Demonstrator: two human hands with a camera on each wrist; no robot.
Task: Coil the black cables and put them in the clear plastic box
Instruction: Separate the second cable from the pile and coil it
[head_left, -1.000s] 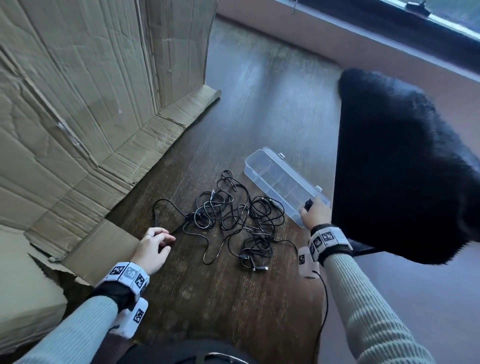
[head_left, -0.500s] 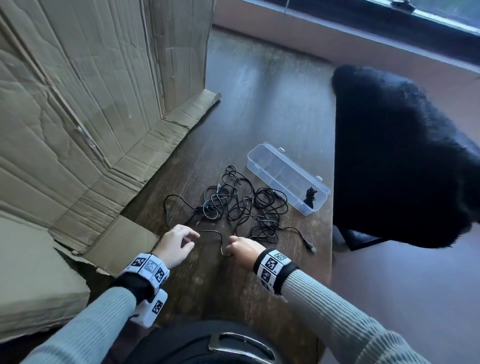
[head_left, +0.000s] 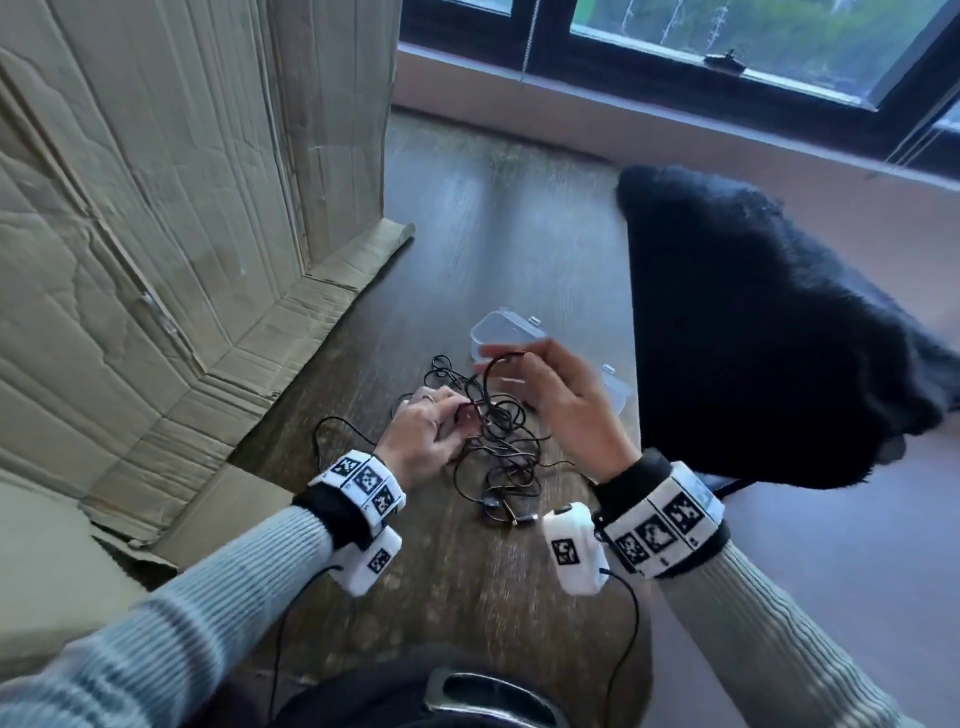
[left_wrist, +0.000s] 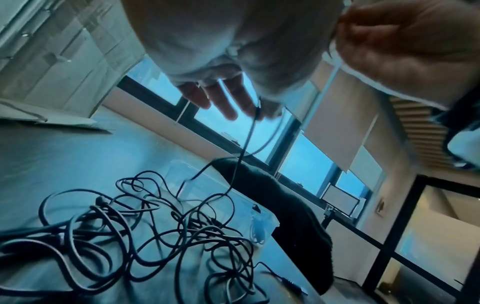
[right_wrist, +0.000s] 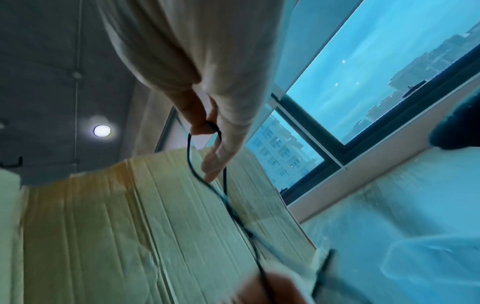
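A tangle of black cables (head_left: 501, 457) lies on the dark wooden table (head_left: 467, 587), and it fills the lower left wrist view as black cables (left_wrist: 155, 236). My left hand (head_left: 423, 434) pinches one strand at the tangle's left side. My right hand (head_left: 553, 395) is raised above the pile, and its thumb and forefinger pinch a loop of the same black cable (right_wrist: 207, 131). The clear plastic box (head_left: 498, 332) sits open just behind, its near part hidden by my right hand. A small black item lies in the clear plastic box (left_wrist: 259, 224).
Creased cardboard sheets (head_left: 171, 223) stand along the table's left side. A black furry cover (head_left: 769, 332) drapes over the table's right edge. A window (head_left: 727, 36) runs along the back. White sensor cables hang from both wrists.
My right hand has lifted off the table with a cable loop and now sits in front of the box. My left hand has moved right into the tangle and taken a strand.
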